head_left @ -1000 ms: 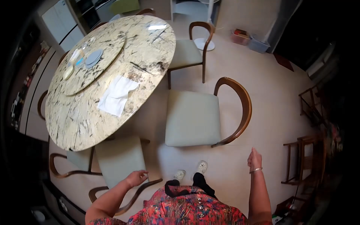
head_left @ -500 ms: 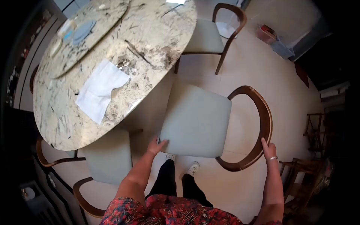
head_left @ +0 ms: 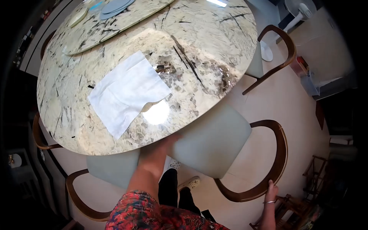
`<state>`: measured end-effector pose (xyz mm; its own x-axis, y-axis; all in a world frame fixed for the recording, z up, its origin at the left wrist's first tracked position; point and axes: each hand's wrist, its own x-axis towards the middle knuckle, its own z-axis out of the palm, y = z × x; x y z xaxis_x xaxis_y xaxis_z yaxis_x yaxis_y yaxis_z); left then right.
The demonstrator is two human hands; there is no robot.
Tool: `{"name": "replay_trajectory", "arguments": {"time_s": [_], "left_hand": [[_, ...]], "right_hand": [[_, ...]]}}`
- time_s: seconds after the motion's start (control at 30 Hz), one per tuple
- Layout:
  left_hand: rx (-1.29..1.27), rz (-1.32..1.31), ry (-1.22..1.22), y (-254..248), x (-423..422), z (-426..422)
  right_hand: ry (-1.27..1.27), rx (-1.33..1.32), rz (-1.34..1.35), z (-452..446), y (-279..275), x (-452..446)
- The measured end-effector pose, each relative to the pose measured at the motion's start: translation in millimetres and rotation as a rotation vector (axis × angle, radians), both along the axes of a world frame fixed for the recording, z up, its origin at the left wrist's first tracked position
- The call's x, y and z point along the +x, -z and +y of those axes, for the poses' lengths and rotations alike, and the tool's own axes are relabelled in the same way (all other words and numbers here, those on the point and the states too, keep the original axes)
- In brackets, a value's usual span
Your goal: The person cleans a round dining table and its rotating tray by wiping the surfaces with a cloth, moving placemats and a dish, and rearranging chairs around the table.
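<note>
A chair with a grey-green padded seat (head_left: 211,143) and a curved brown wooden backrest (head_left: 283,153) stands partly under the stone table. My right hand (head_left: 271,188) is closed round the lower part of the backrest, thumb on top. At the near side of the seat, my left hand (head_left: 167,145) grips its edge just beneath the tabletop's rim; its fingers are mostly hidden. The speckled oval stone table (head_left: 203,103) carries a white cloth (head_left: 128,90), spread out and slightly creased.
Another chair (head_left: 111,166) is tucked under the table at my left, with one more (head_left: 289,46) at the far right. Grey-blue mats (head_left: 115,9) lie on the raised round tabletop (head_left: 126,28). Bins (head_left: 308,84) line the right wall, and small wooden furniture (head_left: 293,211) stands behind my right hand.
The chair has turned and its seat has slid partly under the table, with both hands moving along. The view has shifted toward the table, and my left hand is now partly covered by its rim.
</note>
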<state>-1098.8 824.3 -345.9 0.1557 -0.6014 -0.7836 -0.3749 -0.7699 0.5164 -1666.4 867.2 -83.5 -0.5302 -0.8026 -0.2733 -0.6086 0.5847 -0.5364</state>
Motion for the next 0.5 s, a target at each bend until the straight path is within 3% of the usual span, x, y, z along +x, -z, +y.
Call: {"name": "replay_trajectory", "arguments": {"time_s": [0.07, 0.13, 0.2, 0.27, 0.37, 0.43, 0.47, 0.5], "left_hand": [[-0.029, -0.084, -0.023, 3.5, 27.8, -15.9], [-0.074, -0.181, -0.050, 9.4, 55.5, -32.4], [-0.123, -0.238, -0.017, 5.5, 65.3, -43.4], [-0.172, -0.243, 0.076, -14.8, 56.5, -35.9], [-0.157, -0.104, 0.362, -102.7, 3.6, 1.2], [-0.226, 0.087, 0.501, -207.8, -28.5, 28.3], [-0.350, 0.156, 0.500, -264.0, -34.8, 36.9], [-0.686, 0.209, 0.423, -309.1, -29.2, 43.9]], "right_hand": [[0.093, -0.113, -0.004, -4.6, 1.2, 57.6], [0.089, 0.036, -0.107, -6.5, -5.6, 99.6], [0.088, -0.131, -0.156, -5.7, 14.8, 139.7], [0.120, -0.041, -0.226, -24.5, -8.0, 173.2], [0.081, -0.082, -0.241, -38.7, 8.5, 186.0], [0.037, -0.088, -0.244, -42.9, 8.4, 189.2], [0.012, -0.081, -0.221, -43.9, 8.2, 188.5], [0.008, 0.019, -0.145, -39.7, -11.2, 182.5]]}}
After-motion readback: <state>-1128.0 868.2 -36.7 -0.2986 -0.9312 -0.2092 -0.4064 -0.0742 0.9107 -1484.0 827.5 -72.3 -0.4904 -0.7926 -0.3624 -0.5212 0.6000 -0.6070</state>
